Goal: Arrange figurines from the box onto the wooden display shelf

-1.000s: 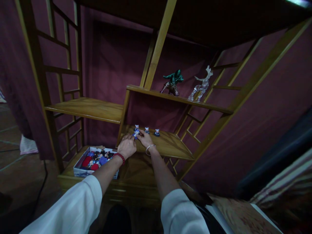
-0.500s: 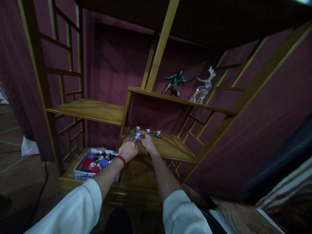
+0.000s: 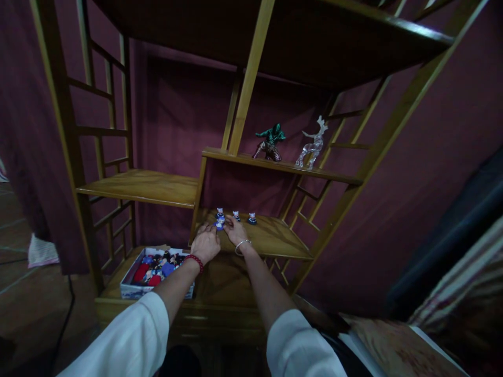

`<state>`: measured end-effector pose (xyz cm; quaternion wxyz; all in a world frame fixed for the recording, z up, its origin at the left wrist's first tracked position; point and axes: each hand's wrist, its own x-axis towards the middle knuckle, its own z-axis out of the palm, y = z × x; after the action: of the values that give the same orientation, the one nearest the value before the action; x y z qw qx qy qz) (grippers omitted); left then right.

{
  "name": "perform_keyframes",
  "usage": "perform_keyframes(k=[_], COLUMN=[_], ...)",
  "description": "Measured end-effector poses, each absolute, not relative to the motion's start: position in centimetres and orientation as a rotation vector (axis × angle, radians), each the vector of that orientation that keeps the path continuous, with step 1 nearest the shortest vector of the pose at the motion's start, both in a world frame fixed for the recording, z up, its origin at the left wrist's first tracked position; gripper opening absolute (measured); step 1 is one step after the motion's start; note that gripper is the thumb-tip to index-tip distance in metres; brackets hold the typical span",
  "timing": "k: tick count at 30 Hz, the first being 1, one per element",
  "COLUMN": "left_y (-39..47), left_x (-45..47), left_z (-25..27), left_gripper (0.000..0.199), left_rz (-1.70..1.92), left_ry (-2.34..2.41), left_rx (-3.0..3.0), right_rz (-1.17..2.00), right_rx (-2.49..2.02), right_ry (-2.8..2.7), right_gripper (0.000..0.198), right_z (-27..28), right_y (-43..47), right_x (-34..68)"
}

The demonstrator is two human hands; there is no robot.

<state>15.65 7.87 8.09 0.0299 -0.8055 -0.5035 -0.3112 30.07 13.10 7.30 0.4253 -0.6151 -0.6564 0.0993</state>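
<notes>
A small blue-and-white figurine [image 3: 220, 223] stands on the lower right shelf [image 3: 275, 240], in front of a row of small dark figurines with light heads. The row has a left figurine [image 3: 219, 212], a middle figurine [image 3: 236, 215] and a right figurine [image 3: 252, 218]. My left hand [image 3: 206, 245], with a red bead bracelet, has its fingers closed at the left side of the blue-and-white figurine; its grip is partly hidden. On the other side my right hand [image 3: 235, 232], with a silver bangle, holds thumb and forefinger apart close to the figurine.
An open box [image 3: 129, 291] of red, blue and dark figurines sits at the lower left. On the upper shelf [image 3: 283, 166] stand a green-and-bronze crouching figure [image 3: 270, 142] and a clear deer [image 3: 313, 144]. A wooden upright [image 3: 199, 191] rises left of my hands.
The view has shifted, so the shelves sit lower and slightly left. My right fingers have loosened from the blue-and-white figurine, while my left hand stays at it.
</notes>
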Motion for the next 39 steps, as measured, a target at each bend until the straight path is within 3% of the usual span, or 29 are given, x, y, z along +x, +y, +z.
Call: perform_keyframes(k=[7, 16, 39], left_y=[7.6, 7.8, 8.4], left_x=[15.5, 15.6, 15.7], left_z=[8.4, 8.3, 7.4], left_gripper=[0.036, 0.037, 0.041], left_rz=[-0.919, -0.874, -0.839], left_ry=[-1.556, -1.542, -1.512], left_rx=[-2.538, -2.528, -2.504], right_rz=[0.2, 0.25, 0.22], right_rx=[-1.676, -1.645, -1.64], right_ry=[-1.673, -1.66, -1.673], right_gripper=[0.046, 0.035, 0.03], right_z=[7.9, 8.0, 7.5], right_y=[11.6, 11.6, 12.3], right_x=[29.7, 29.7, 29.7])
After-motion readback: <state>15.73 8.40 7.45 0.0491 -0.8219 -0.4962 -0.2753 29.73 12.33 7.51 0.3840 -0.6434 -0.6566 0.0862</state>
